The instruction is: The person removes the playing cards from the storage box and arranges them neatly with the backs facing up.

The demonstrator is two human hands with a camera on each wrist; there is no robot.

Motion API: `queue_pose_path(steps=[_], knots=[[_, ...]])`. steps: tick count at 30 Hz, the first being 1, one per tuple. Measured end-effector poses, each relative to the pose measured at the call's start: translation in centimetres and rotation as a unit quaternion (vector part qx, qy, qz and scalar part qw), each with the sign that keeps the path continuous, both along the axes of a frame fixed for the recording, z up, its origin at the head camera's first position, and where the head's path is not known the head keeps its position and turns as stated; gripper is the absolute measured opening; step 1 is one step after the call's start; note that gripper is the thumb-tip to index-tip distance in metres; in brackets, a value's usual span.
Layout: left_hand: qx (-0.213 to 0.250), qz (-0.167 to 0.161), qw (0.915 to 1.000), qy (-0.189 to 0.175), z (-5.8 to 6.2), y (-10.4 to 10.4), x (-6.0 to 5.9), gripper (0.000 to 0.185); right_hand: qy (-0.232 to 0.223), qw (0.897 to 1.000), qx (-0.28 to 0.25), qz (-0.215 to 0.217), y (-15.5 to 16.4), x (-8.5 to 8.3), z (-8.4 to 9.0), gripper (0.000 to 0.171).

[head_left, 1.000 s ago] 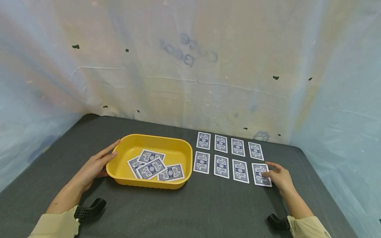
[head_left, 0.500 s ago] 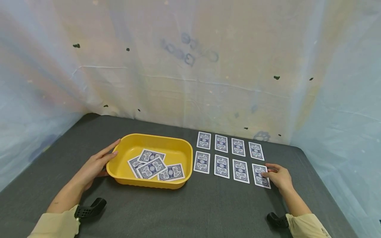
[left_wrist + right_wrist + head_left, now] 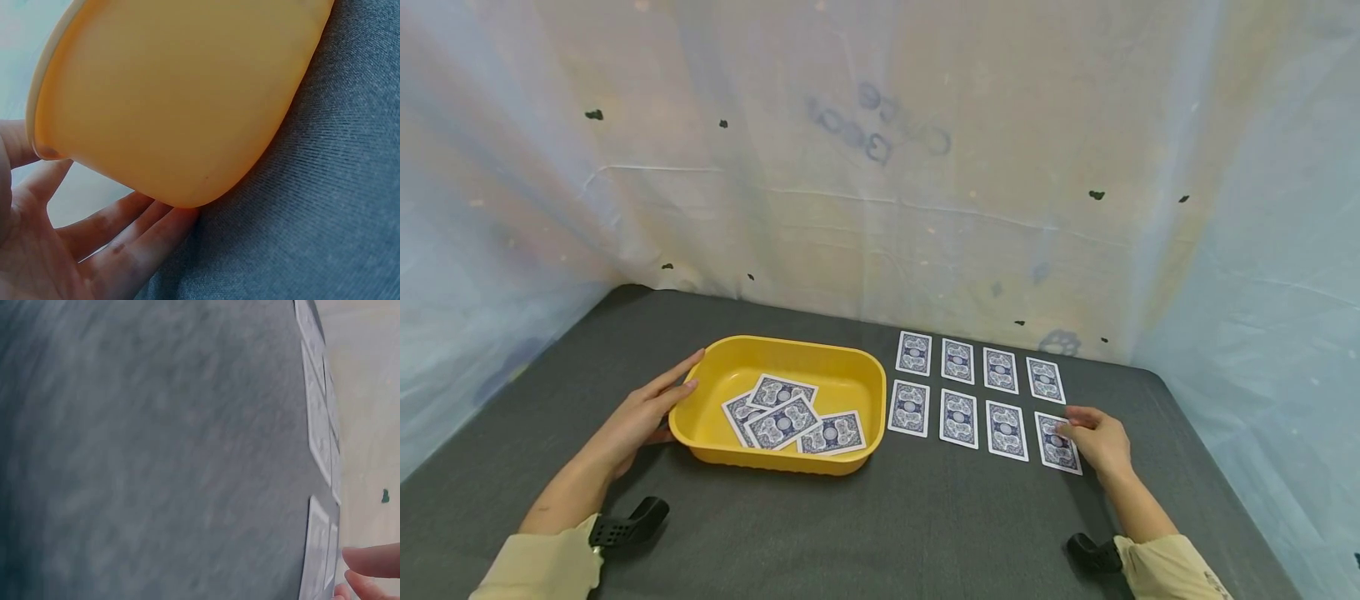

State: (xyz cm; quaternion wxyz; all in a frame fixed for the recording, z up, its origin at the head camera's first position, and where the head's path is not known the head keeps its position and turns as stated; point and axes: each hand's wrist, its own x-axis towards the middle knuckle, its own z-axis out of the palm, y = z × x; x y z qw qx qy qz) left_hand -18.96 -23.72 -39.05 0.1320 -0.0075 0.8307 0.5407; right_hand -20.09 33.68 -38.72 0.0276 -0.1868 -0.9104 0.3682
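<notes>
In the head view, my left hand (image 3: pixel 636 417) holds the left end of a yellow plastic tray (image 3: pixel 715 460), thumb on the rim and other fingers against the outer wall. The left wrist view shows those fingers (image 3: pixel 140 244) under the tray's corner. Inside the tray, several playing cards (image 3: pixel 782 422) lie overlapped, patterned blue backs up. My right hand (image 3: pixel 1101 439) is at the nearest right playing card (image 3: pixel 1057 446), its thumb overlapping the upper right corner. In the right wrist view, the thumb and fingertips (image 3: pixel 375 559) show at the lower right edge.
Two rows of back-up playing cards (image 3: pixel 958 418) lie right of the tray on a dark grey cloth-covered table (image 3: pixel 880 533). A pale plastic sheet (image 3: pixel 880 208) hangs behind and along both sides. Black bands (image 3: pixel 625 525) sit on both wrists.
The nearest right card has turned slightly, its lower edge shifting left and toward me. My right hand has moved slightly left. The left hand and tray hold their places.
</notes>
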Motion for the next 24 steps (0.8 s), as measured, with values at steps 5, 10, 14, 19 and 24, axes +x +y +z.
queue_pose_path(steps=[5, 10, 14, 19, 24], knots=[[-0.001, -0.002, 1.0, 0.003, 0.0, 0.0, 0.0, 0.066, 0.009, 1.0, -0.015, 0.008, -0.8, 0.0, 0.5, 0.045], [-0.001, -0.001, 1.0, 0.004, 0.0, 0.0, 0.0, 0.067, 0.016, 0.999, -0.026, 0.022, -1.8, 0.0, 0.8, 0.045], [0.0, -0.001, 1.0, 0.002, 0.0, 0.0, 0.0, 0.067, 0.024, 0.999, -0.032, 0.034, -2.8, -0.1, 1.0, 0.043], [0.003, -0.002, 1.0, 0.003, 0.0, 0.0, 0.0, 0.067, 0.03, 0.998, -0.037, 0.04, -4.0, -0.1, 1.2, 0.04], [0.002, -0.001, 1.0, 0.004, 0.0, 0.0, 0.0, 0.067, 0.033, 0.997, -0.043, 0.052, -5.0, 0.0, 1.6, 0.039]])
